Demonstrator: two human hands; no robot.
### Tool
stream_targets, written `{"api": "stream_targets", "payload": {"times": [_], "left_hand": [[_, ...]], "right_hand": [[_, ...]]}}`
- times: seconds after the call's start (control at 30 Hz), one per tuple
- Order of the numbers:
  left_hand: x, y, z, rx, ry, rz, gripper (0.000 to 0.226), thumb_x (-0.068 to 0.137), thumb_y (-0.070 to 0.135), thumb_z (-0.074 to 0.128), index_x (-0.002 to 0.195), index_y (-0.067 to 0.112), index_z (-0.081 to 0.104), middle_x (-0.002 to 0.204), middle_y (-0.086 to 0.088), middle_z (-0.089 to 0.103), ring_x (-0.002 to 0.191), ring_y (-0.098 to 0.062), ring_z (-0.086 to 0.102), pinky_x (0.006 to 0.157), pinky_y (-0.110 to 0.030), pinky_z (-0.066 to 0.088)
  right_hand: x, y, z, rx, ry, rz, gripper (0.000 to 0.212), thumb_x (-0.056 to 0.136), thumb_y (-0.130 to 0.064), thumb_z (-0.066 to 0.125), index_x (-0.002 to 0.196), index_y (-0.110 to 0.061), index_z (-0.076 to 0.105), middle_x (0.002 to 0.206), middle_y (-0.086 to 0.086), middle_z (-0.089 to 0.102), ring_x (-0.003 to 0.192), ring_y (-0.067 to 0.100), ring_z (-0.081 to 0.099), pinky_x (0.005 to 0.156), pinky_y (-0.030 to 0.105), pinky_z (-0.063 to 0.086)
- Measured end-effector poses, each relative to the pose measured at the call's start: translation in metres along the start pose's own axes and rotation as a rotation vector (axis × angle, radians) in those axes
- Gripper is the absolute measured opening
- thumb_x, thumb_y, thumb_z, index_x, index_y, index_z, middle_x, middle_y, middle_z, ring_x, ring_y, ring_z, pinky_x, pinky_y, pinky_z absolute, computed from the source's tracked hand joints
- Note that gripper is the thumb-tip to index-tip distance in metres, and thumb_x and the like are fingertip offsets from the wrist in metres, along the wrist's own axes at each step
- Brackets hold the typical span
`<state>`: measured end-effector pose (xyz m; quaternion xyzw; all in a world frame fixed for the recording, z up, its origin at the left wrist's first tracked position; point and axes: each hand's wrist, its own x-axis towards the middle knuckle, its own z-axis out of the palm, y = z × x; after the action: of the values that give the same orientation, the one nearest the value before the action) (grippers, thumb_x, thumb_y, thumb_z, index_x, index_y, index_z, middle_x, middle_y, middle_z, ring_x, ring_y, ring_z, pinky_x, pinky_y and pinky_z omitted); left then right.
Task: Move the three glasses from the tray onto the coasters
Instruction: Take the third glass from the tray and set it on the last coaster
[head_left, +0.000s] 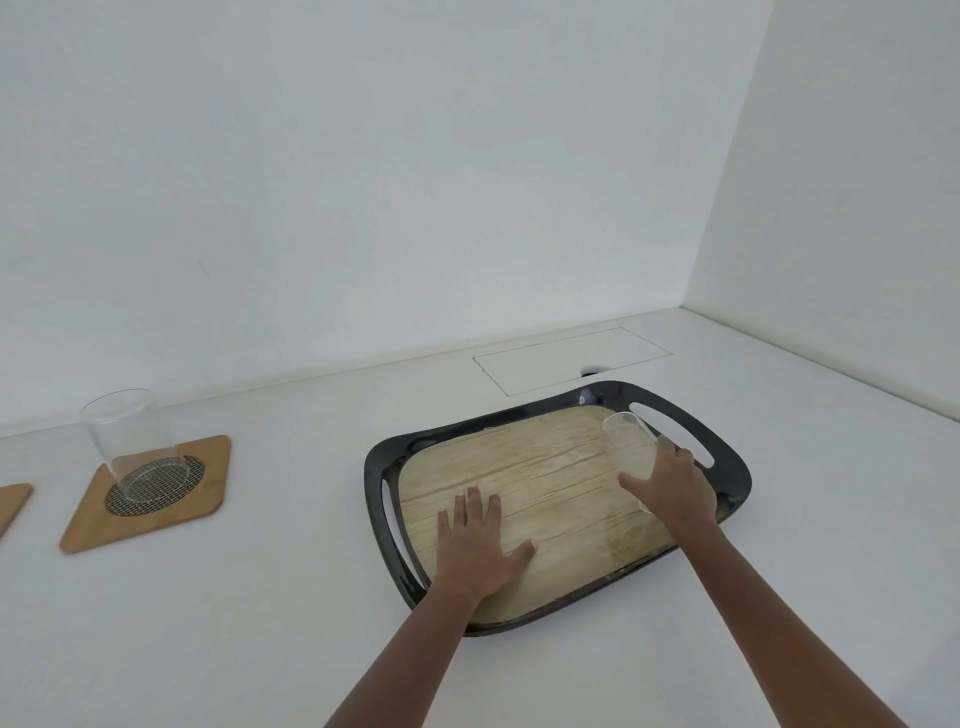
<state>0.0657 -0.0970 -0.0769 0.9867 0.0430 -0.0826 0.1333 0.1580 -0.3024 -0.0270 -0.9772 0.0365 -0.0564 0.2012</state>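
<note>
A black tray (727, 467) with a wood-grain floor lies right of centre on the white counter. A clear glass (626, 441) stands at the tray's far right, and my right hand (670, 488) is wrapped around its lower part. My left hand (478, 540) lies flat, fingers apart, on the tray's near left floor. At the far left, another clear glass (130, 441) stands on a wooden coaster (156, 512) with a round mesh inset. A second wooden coaster (13, 501) shows only its corner at the left edge.
A white wall runs along the back and another on the right, meeting in a corner. A rectangular flush panel (571, 358) with a small hole is set into the counter behind the tray. Bare counter lies between the coaster and the tray.
</note>
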Motion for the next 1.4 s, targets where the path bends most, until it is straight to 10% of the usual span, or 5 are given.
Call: {"api": "stream_targets", "payload": {"times": [0.43, 0.83, 1.17, 1.4], "left_hand": [[0.0, -0.007, -0.011, -0.149, 0.026, -0.006, 0.067, 0.095, 0.049, 0.03, 0.147, 0.014, 0.007, 0.158, -0.017, 0.001, 0.146, -0.029, -0.002, 0.12, -0.043, 0.003], [-0.026, -0.035, -0.08, -1.35, 0.273, 0.053, 0.057, 0.078, 0.063, 0.032, 0.097, 0.017, 0.06, 0.105, -0.001, 0.062, 0.1, -0.01, 0.052, 0.095, -0.026, 0.036], [-0.061, -0.124, -0.108, -1.962, 0.155, 0.034, 0.069, 0.078, 0.05, 0.054, 0.128, 0.004, 0.04, 0.13, -0.016, 0.057, 0.116, -0.039, 0.054, 0.101, -0.05, 0.04], [-0.091, -0.182, -0.113, -1.923, 0.339, -0.035, 0.065, 0.077, 0.046, 0.06, 0.125, 0.005, 0.045, 0.114, -0.011, 0.064, 0.11, -0.027, 0.06, 0.097, -0.044, 0.046]], "right_hand": [[-0.011, -0.034, -0.005, 0.518, -0.023, -0.053, 0.035, 0.072, -0.032, 0.067, 0.099, -0.01, 0.061, 0.084, 0.004, 0.065, 0.084, 0.024, 0.061, 0.073, 0.037, 0.048], [-0.068, -0.143, -0.01, 1.117, -0.573, -0.134, 0.017, 0.078, -0.032, 0.065, 0.089, -0.02, 0.064, 0.09, 0.008, 0.068, 0.072, 0.022, 0.068, 0.063, 0.026, 0.053], [-0.116, -0.213, 0.017, 1.355, -1.085, 0.006, 0.057, 0.065, -0.042, 0.067, 0.11, -0.008, 0.061, 0.097, 0.016, 0.064, 0.072, 0.024, 0.067, 0.061, 0.027, 0.057], [-0.141, -0.259, 0.046, 1.277, -1.192, -0.014, 0.063, 0.061, -0.043, 0.068, 0.113, -0.007, 0.059, 0.101, 0.015, 0.067, 0.077, 0.025, 0.068, 0.069, 0.029, 0.059]]}}
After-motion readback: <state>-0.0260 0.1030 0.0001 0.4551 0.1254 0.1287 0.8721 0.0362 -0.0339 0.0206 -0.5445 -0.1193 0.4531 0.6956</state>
